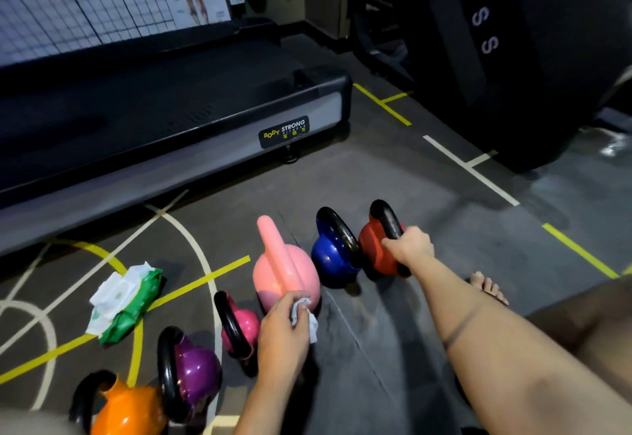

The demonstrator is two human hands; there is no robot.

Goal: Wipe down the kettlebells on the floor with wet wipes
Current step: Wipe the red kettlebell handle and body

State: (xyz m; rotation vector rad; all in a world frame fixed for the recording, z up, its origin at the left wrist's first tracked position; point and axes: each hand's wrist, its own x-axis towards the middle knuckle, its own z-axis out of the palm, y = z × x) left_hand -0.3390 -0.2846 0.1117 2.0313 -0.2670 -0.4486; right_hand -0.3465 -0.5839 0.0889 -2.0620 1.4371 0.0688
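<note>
The left hand (pixel 281 333) and right hand (pixel 412 246) are bare. A thin dark band (pixel 461 327) circles the bare right forearm (pixel 506 342).

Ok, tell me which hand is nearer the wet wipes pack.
Left. The left hand, holding a wipe, is right of the pack; the right hand grips the red kettlebell handle, farther right.

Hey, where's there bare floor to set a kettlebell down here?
Bare floor lies between the treadmill and the pink kettlebell, and near you, right of the left hand. Crowded: blue kettlebell and red kettlebell sit close together.
</note>
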